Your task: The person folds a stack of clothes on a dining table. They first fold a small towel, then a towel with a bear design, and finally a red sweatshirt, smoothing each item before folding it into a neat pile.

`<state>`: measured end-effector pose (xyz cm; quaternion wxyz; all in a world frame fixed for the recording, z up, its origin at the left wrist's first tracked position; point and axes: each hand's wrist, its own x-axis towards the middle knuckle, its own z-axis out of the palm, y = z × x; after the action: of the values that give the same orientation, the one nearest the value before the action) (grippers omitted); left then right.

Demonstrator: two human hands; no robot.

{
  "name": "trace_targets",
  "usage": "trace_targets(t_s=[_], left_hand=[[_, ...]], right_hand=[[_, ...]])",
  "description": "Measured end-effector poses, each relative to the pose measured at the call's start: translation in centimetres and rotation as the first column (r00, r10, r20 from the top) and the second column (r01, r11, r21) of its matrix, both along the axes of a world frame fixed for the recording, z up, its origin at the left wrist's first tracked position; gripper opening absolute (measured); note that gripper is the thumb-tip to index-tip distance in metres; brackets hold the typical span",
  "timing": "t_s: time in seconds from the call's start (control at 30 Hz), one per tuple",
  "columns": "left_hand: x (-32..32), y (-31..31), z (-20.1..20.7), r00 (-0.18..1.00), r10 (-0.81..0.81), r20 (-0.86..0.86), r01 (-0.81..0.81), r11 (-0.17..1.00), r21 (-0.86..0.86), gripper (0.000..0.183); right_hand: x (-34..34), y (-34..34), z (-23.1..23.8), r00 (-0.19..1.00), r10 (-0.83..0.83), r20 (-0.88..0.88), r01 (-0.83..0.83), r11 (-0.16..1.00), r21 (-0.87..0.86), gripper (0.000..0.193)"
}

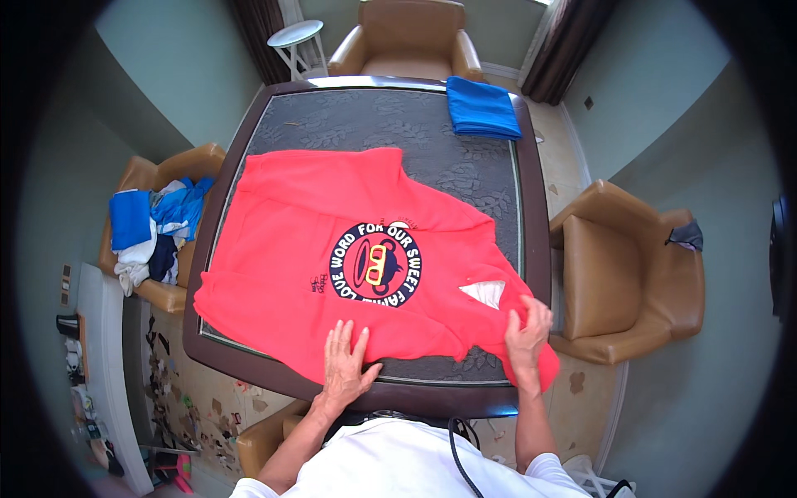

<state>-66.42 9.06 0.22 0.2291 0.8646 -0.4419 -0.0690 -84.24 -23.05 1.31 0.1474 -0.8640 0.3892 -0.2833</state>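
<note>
A red sweatshirt [282,216] lies spread sideways across the dark table, with a round cartoon print on its front. Its neck end, where a small white patch [484,293] shows, points to the right. My left hand [344,365] rests flat on the near side of the garment, fingers stretched out. At the right end, my right hand [528,336] has its fingers bent around the red cloth near the neck, and some fabric hangs over the table's near right corner below it.
A folded blue cloth [483,108] lies on the table's [332,116] far right corner. Tan armchairs stand at the far side [411,37], the right [631,274] and the left. The left one holds heaped clothes [170,220]. A small round side table [295,34] stands far left.
</note>
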Motion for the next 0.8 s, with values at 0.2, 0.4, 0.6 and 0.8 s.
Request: trace_targets(t_s=[0.2, 0.4, 0.6, 0.8], left_hand=[[-1.9, -5.1, 0.0, 0.951, -0.306, -0.039, 0.304, 0.951, -0.061, 0.075], [-2.2, -7.3, -1.6, 0.919, -0.389, -0.068, 0.385, 0.921, -0.063, 0.07], [-3.2, -6.8, -0.3, 0.894, -0.436, -0.106, 0.428, 0.899, -0.086, 0.064], [-5.0, -6.8, -0.7, 0.824, -0.505, -0.257, 0.465, 0.861, -0.204, 0.062]], right_hand=[[-6.0, -2.7, -2.5, 0.951, -0.102, -0.293, 0.144, 0.982, 0.125, 0.042], [-6.1, -2.3, -2.9, 0.984, -0.059, -0.168, 0.113, 0.937, 0.332, 0.023], [-7.1, -2.3, -2.4, 0.968, -0.239, 0.078, 0.101, 0.654, 0.75, 0.013], [-6.2, -0.9, -3.3, 0.977, -0.204, -0.061, 0.203, 0.812, 0.547, 0.016]])
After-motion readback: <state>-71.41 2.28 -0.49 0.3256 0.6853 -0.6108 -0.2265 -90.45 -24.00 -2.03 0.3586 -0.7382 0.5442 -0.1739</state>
